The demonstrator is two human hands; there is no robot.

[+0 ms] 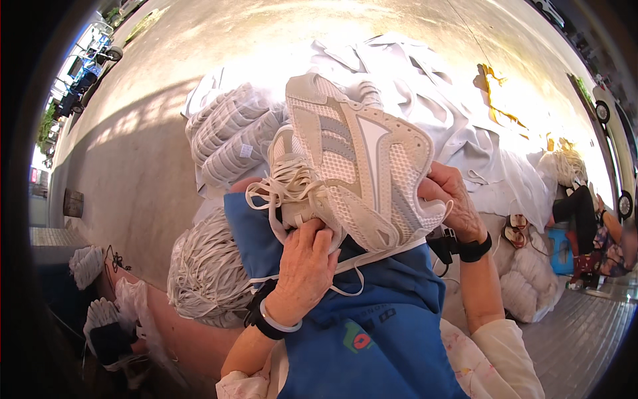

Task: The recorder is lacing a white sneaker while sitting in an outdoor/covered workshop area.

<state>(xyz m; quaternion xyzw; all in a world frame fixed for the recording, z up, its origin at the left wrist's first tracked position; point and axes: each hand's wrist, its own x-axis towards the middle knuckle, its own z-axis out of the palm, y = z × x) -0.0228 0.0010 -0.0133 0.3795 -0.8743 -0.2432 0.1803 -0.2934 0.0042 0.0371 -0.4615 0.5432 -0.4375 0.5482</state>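
A beige and white mesh sneaker upper [362, 166] with grey stripes lies on its side across my lap. My right hand [458, 203] grips its edge on the right, thumb and fingers closed round it. Partly behind it is a second upper [292, 199], its beige laces looped loosely over the front. My left hand [302, 269] is closed at the lower edge of that second upper, fingertips curled in. A pale lace [359, 261] runs between both hands over my blue apron [365, 332]. My left fingertips are partly hidden.
Left of the uppers lie stacked, bundled uppers [236, 133] and a big bundle of laces [206, 272]. Ahead, white sheeting [432, 93] spreads over the concrete, with a yellow strip [493, 100] beyond. At right, another person [598, 239] sits near a blue stool [561, 251].
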